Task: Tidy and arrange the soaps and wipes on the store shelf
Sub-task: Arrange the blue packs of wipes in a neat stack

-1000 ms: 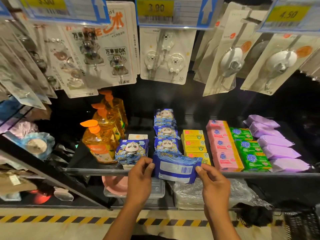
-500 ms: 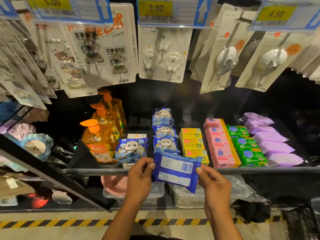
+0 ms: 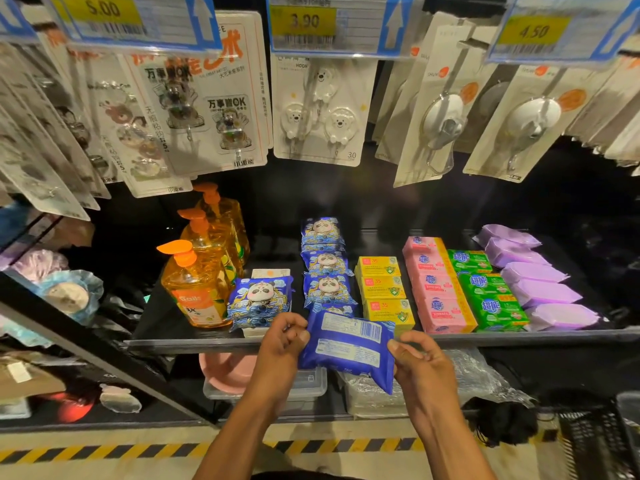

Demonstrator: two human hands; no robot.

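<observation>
Both hands pinch one blue wipes pack (image 3: 347, 348), barcode side up, before the shelf (image 3: 194, 342): left hand (image 3: 282, 344) at 9 o'clock, right hand (image 3: 420, 367) at 3.

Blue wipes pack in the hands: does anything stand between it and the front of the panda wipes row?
Yes, seemingly: another panda pack peeks out just behind the blue wipes pack, at the row's front, so that spot looks taken. Nothing else visible intervenes.

- Light from above and in front brightens the hanging hook cards (image 3: 318, 109), with glare on their plastic.
- The shelf (image 3: 519, 336) sinks into black shadow at the back.
- Price tags (image 3: 304, 22) blur softly; wide-angle edges bow.
</observation>
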